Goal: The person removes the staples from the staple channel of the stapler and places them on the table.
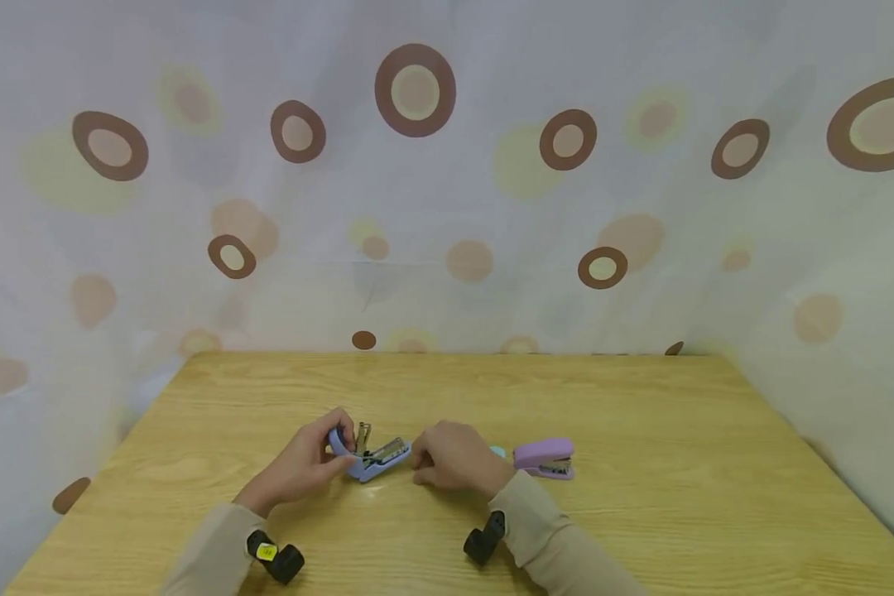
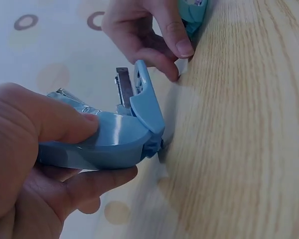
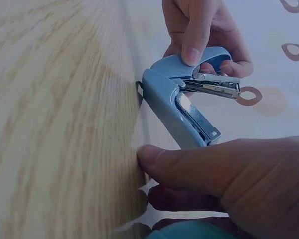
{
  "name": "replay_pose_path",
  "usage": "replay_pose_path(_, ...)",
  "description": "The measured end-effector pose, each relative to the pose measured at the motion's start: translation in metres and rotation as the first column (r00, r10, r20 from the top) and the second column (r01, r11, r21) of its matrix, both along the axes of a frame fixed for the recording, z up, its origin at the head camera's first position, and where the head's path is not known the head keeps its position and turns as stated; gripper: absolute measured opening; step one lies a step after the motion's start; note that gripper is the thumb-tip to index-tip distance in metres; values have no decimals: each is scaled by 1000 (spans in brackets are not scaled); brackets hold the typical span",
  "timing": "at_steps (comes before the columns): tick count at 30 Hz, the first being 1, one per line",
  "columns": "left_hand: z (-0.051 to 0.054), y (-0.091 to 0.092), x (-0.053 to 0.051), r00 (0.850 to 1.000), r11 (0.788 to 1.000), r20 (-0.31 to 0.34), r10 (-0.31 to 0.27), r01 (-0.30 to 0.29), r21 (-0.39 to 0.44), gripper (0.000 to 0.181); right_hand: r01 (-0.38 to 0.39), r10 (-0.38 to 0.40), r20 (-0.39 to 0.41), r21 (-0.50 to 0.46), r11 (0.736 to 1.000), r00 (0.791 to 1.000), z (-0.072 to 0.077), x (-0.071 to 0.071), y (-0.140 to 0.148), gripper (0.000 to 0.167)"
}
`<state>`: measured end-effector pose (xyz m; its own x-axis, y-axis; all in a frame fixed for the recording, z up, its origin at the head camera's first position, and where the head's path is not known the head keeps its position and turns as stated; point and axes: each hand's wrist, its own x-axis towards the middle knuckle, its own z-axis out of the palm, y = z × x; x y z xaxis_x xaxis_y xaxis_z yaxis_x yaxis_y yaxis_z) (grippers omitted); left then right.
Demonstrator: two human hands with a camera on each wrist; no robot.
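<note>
A light-blue stapler (image 1: 368, 465) is spread wide apart, its metal magazine swung away from the top cover. My left hand (image 1: 309, 463) grips the cover, thumb on one side and fingers on the other, as the left wrist view shows of the stapler (image 2: 104, 132). In the right wrist view the stapler's base (image 3: 167, 107) slants toward my right hand (image 3: 239, 181). That right hand (image 1: 450, 457) rests at the tabletop just beyond the base's end, fingers loosely bent, thumb apart from the forefinger. Nothing shows between those fingertips.
A teal stapler (image 2: 193, 12) lies mostly hidden behind my right hand in the head view. To its right, a purple stapler (image 1: 544, 458) lies on the wooden table (image 1: 678, 513). A patterned curtain (image 1: 447, 199) hangs behind the table.
</note>
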<state>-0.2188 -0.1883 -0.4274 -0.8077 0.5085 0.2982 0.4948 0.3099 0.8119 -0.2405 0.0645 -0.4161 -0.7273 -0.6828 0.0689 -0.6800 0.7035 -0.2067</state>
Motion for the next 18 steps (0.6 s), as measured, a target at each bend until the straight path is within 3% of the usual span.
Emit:
replay_pose_path(4, 2, 4, 0, 1000, 1000, 16, -7, 7, -8, 26, 23, -23, 9, -6, 1000, 1000, 0, -1, 2, 16)
replay_pose_path(9, 4, 4, 2, 1000, 1000, 11, 1, -1, -24, 28, -15, 15, -1, -32, 999, 1000, 2, -2, 0, 30)
replay_pose_path(18, 4, 7, 3, 1000, 999, 11, 1, 0, -42, 30, -19, 23, 48, -73, 997, 999, 2, -4, 2, 27)
